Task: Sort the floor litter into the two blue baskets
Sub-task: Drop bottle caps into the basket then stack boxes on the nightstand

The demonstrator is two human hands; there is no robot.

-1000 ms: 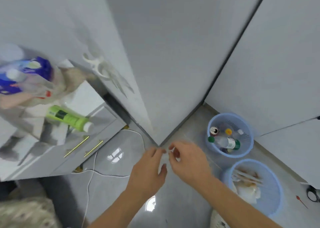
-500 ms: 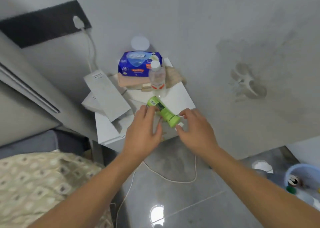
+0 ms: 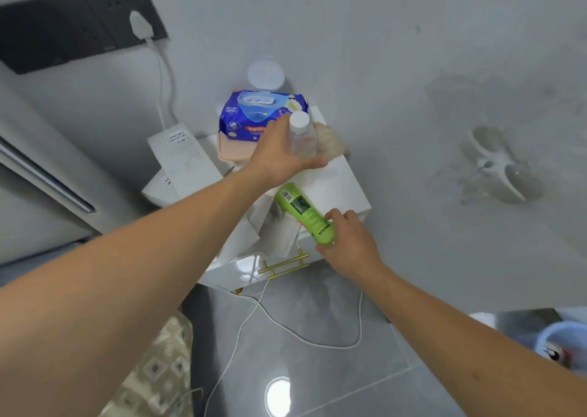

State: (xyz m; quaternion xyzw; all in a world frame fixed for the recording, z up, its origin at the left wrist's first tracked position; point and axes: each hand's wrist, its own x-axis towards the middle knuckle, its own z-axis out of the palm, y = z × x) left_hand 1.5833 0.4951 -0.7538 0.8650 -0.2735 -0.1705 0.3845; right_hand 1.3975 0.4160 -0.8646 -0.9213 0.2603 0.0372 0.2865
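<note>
A clear plastic bottle with a white cap (image 3: 301, 134) stands on the white bedside cabinet (image 3: 343, 185); my left hand (image 3: 279, 156) is wrapped around it. A green tube-shaped bottle (image 3: 303, 212) lies on the cabinet's front part, and my right hand (image 3: 347, 242) grips its lower end. One blue basket (image 3: 565, 342) shows at the lower right edge, with a can inside. The other basket is out of view.
A blue wet-wipe pack (image 3: 257, 115) on a pink box, white cartons (image 3: 181, 159) and papers share the cabinet top. A white cable (image 3: 305, 337) trails over the grey tile floor. A patterned bedspread (image 3: 155, 375) lies lower left; a black socket panel (image 3: 73, 26) is on the wall.
My view swung from the baskets in the corner to the cabinet. Both hands came to the green bottle; then my left hand went up to the clear bottle and closed on it.
</note>
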